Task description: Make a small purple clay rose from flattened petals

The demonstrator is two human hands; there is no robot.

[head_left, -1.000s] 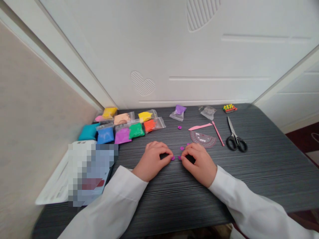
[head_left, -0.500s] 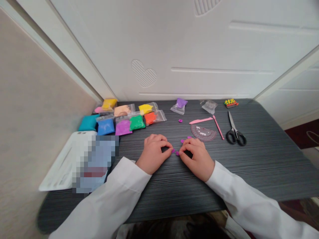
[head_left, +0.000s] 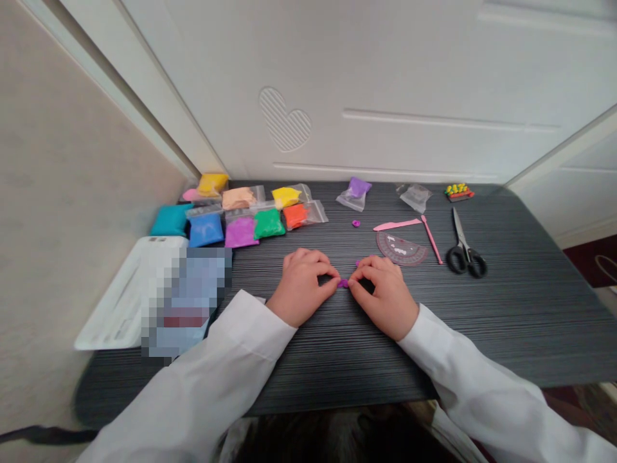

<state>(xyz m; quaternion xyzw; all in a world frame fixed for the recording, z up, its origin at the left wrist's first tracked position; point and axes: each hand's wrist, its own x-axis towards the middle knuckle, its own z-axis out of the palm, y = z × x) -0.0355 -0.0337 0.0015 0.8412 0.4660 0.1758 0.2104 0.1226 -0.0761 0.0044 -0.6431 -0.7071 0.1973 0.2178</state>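
Between the fingertips of my two hands sits purple modelling clay (head_left: 343, 283), just over the dark tabletop (head_left: 308, 360). My left hand (head_left: 306, 286) pinches its left end with thumb and forefinger. My right hand (head_left: 384, 294) pinches the right end the same way. Whether it is one piece or two touching pieces, I cannot tell. Another bit of purple clay (head_left: 358, 263) shows partly behind my right fingers. Farther back lies a small purple clay ring (head_left: 356, 224). A clear protractor (head_left: 402, 249) is just beyond my right hand.
Bags of coloured clay (head_left: 241, 230) are grouped at the back left, near a white tray (head_left: 130, 289). A purple clay bag (head_left: 357, 190) and a clear bag (head_left: 415, 197) lie behind. A pink knife (head_left: 398, 225), a pink stick (head_left: 431, 239) and scissors (head_left: 463, 251) are at right.
My hands have come together, and the purple bits at their fingertips, apart before, now meet. The camera view has tilted downward, so the table things sit higher in the picture.
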